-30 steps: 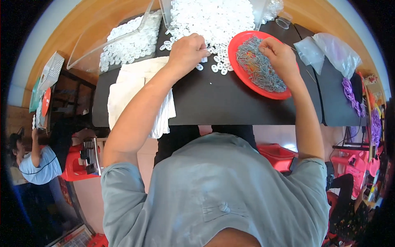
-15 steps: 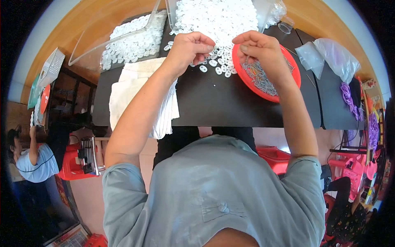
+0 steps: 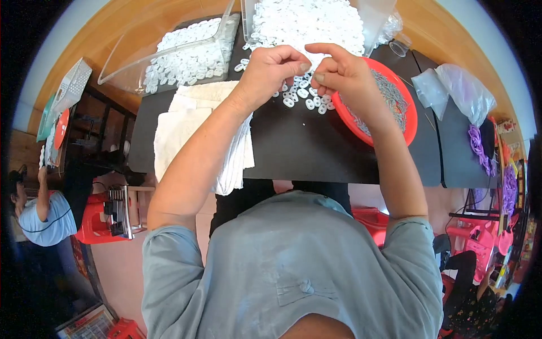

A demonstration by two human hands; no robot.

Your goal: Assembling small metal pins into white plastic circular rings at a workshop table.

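Observation:
My left hand has thumb and forefinger pinched together just in front of a heap of small white oval plastic pieces with holes. Whatever sits in that pinch is too small to make out. Close on its right, my right hand has its forefinger stretched toward the left one, with the thumb and other fingers bent together; anything between them is hidden. Several loose white pieces lie on the dark table below the hands. Under my right wrist stands a red bowl of thin grey screw-like parts.
Folded white cloths lie left of the loose pieces. Behind them a clear box holds more white pieces. Plastic bags and purple cord are on the right. A person in light blue sits far left; another person is lower right.
My right hand has moved left, away from over the bowl, and closer to my left hand. The left has shifted slightly right. The view has also shifted a little.

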